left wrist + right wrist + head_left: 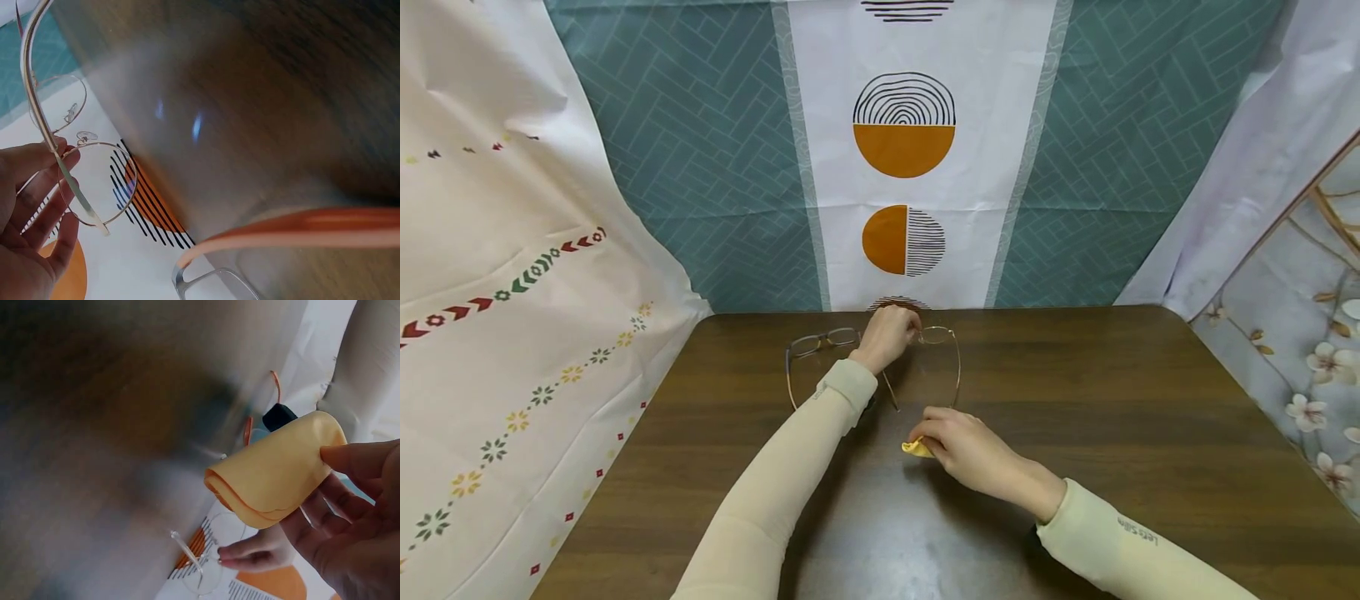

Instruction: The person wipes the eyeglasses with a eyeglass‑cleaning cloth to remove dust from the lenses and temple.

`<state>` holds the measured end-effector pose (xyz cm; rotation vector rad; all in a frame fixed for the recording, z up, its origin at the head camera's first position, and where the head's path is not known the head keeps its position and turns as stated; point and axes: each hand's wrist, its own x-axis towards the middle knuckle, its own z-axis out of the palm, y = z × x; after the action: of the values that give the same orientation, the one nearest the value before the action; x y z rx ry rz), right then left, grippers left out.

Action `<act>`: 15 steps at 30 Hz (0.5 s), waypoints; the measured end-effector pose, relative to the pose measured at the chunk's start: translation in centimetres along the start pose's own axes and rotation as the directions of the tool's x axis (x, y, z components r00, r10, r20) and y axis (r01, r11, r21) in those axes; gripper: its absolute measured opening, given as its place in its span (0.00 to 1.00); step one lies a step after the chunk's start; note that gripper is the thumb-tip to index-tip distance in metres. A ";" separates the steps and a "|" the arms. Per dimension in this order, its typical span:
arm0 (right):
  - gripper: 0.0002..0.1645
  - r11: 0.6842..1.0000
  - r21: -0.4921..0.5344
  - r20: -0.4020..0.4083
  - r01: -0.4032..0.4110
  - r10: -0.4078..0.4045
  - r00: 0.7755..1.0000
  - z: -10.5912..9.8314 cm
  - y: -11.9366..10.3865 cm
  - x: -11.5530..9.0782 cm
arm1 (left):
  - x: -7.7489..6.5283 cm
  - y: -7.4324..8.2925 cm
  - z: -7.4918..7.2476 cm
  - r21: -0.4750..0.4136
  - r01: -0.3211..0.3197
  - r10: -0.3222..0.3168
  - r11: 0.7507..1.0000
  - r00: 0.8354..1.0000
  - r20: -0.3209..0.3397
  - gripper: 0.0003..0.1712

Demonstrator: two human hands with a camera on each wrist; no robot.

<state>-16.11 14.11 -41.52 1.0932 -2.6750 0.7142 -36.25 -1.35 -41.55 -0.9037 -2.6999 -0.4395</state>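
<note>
My left hand [887, 335] is at the far side of the table, pinching thin gold-rimmed glasses [936, 335] near the middle of their frame. In the left wrist view, the thumb and fingers of that hand [31, 206] meet beside the bridge, and the temples of the gold glasses [81, 197] are unfolded. My right hand [966, 446] holds a folded yellow cloth [917, 448] nearer to me. The right wrist view shows the cloth [275, 472] doubled over between thumb and fingers, apart from the glasses.
A second pair of glasses [824, 340], dark-framed with orange-brown temples, stands unfolded on the wooden table [1112, 400], left of my left hand. Patterned cloth hangs behind the table [700, 167] and on the left [512, 275]; a flowered sheet [1300, 358] borders the right.
</note>
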 end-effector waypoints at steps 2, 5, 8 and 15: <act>0.09 0.999 -0.035 0.004 -0.001 0.001 1.000 0.3 -0.2 -0.1 | 0.1 0.0 0.2 0.003 -0.009 0.009 1.000 1.000 -0.004 0.13; 0.09 0.991 -0.133 0.007 0.028 -0.028 1.000 0.8 -0.5 -0.2 | 0.2 0.1 0.5 0.013 -0.017 0.017 1.000 1.000 -0.007 0.12; 0.08 0.971 -0.226 0.031 0.081 -0.076 0.997 1.6 -1.0 -0.3 | 0.2 0.1 0.7 0.017 -0.014 0.014 1.000 1.000 -0.002 0.10; 0.08 0.967 -0.211 0.172 0.146 -0.110 0.979 2.6 -2.1 -0.6 | 0.3 0.2 1.2 0.011 0.000 0.000 1.000 1.000 0.027 0.08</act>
<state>-14.19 11.90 -43.18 1.2955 -2.6986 0.3063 -36.52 -0.54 -42.54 -0.9132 -2.7235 -0.4152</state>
